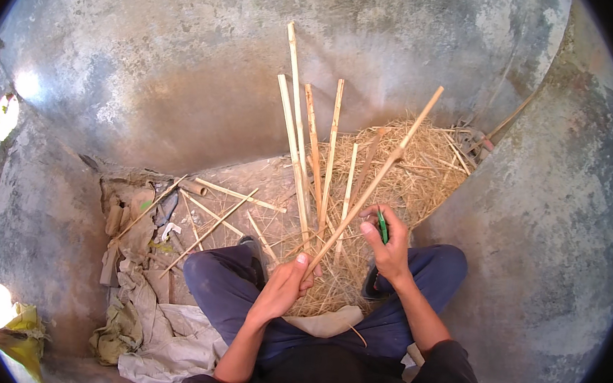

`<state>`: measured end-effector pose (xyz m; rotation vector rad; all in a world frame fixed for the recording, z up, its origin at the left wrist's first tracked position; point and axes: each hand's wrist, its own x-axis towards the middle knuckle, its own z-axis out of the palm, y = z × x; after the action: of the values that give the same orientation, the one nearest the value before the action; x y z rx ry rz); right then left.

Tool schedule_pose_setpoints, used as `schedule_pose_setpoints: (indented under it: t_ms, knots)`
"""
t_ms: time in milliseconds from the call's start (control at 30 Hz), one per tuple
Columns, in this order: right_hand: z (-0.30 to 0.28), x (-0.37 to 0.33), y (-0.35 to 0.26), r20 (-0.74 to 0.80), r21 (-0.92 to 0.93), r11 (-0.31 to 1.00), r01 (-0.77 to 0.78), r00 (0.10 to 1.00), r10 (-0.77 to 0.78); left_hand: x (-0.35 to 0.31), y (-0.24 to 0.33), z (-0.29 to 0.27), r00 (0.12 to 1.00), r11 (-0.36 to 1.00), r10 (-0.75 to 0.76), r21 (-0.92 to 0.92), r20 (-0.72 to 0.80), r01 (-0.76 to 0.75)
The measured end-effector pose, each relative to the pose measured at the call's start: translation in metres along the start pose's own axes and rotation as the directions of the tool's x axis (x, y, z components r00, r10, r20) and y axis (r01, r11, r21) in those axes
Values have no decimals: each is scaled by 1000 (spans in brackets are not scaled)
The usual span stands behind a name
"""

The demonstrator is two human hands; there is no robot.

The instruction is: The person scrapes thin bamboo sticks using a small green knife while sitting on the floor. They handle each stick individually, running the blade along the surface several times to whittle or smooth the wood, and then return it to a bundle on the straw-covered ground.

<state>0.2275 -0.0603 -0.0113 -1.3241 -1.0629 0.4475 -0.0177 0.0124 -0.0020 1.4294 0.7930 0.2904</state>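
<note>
My left hand (pixel 285 285) is closed around the lower end of a long bamboo stick (pixel 370 188), which slants up and away to the right. A darker knot shows partway along it. Beside the stick, on its right, my right hand (pixel 392 250) grips a small green-handled tool (pixel 383 228); its working end cannot be made out. Beyond my hands, several split bamboo sticks (pixel 333 139) of differing lengths stand leaning against the wall. Loose shavings (pixel 328 287) lie between my legs, under the held stick.
A large heap of straw-like shavings (pixel 424 165) lies at the far right by the curved grey wall (pixel 209 54). Thin sticks (pixel 210 231) are scattered on the floor to the left. Crumpled sacking (pixel 172 339) lies beside my left leg, and a yellow bag (pixel 23 338) is farther left.
</note>
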Motion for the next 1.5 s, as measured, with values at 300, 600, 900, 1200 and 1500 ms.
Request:
schedule_pose_setpoints:
  t_ms: [300, 600, 900, 1200, 1500]
  knots:
    - [17, -11, 0, 166, 68, 976, -208, 967, 194, 6, 6, 12, 965, 958, 216, 222, -149, -181]
    - [17, -19, 5, 233, 247, 929, -275, 948, 219, 11, 5, 16, 906, 898, 349, 361, -239, -251]
    - [23, -16, 5, 158, 231, 940, -252, 963, 220, 12, 6, 18, 863, 854, 442, 410, -246, -320]
    - [20, -15, 9, 174, 148, 960, -236, 962, 210, 8, 23, 22, 804, 745, 545, 577, -237, -335]
    - [8, -13, -15, 204, -115, 993, -37, 977, 60, 16, 10, 20, 839, 848, 460, 424, -289, -318]
